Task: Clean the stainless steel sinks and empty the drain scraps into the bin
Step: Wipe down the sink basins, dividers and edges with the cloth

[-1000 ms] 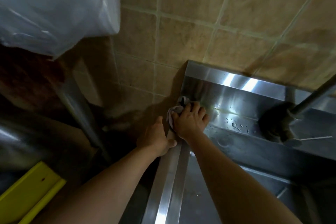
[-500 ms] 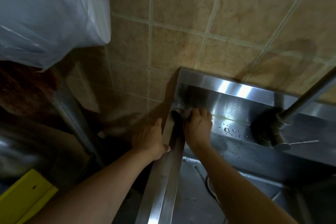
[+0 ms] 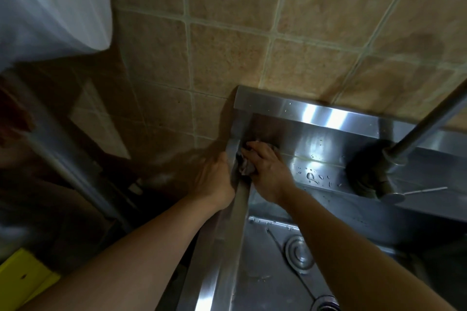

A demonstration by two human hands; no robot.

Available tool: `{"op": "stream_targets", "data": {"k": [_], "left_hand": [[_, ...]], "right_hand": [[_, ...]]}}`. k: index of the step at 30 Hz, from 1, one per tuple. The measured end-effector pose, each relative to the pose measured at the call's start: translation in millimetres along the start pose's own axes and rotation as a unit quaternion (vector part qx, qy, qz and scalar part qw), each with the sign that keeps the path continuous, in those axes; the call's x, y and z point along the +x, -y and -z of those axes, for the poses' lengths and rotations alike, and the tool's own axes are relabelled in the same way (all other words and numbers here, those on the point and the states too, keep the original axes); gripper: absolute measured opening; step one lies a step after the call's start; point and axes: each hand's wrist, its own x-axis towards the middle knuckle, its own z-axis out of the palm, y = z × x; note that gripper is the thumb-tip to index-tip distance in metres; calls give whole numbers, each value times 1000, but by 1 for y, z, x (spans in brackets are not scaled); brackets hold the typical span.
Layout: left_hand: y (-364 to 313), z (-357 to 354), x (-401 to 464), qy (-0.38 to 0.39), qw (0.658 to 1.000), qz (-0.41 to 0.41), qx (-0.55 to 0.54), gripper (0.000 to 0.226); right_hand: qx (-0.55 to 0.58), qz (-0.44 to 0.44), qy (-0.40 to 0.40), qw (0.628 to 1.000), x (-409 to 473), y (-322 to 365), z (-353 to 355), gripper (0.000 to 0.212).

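Observation:
A stainless steel sink (image 3: 262, 275) fills the lower right, its left rim (image 3: 225, 247) running up to the back corner. My right hand (image 3: 267, 171) holds a crumpled grey cloth (image 3: 244, 166) and presses it into that back left corner, under the splashback (image 3: 328, 131). My left hand (image 3: 214, 179) grips the outer side of the left rim, right beside the cloth. A round drain cover (image 3: 299, 254) lies in the basin floor, and a second drain opening (image 3: 326, 304) shows at the bottom edge. Water drops sit on the back ledge (image 3: 318, 177).
A tap pipe (image 3: 429, 129) slants in from the right down to its base (image 3: 379, 179) on the back ledge. Tan tiles (image 3: 252, 33) cover the wall. A clear plastic bag (image 3: 45, 5) hangs at upper left, and a yellow object (image 3: 22, 283) sits at lower left.
My right hand has slid the cloth off the top of the rim corner and down onto its inner side. The view has tipped down, showing more of the basin. My left hand keeps its hold.

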Motion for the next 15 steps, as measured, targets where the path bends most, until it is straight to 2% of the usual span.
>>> {"op": "stream_targets", "data": {"k": [3, 6, 10, 12, 15], "left_hand": [[-4, -2, 5, 10, 999, -15, 38, 52], [-7, -6, 8, 8, 998, -3, 62, 47], [-11, -9, 9, 1, 997, 1, 76, 45], [-9, -10, 9, 0, 996, -1, 86, 44], [-6, -12, 9, 3, 997, 6, 83, 42]], "right_hand": [[-40, -17, -17, 999, -19, -23, 6, 58], [-52, -58, -20, 997, -39, -45, 14, 60], [-65, -173, -28, 982, -76, -75, 28, 70], [-71, -210, -27, 975, -90, -85, 32, 63], [-84, -202, -64, 974, -100, -85, 29, 49]]}}
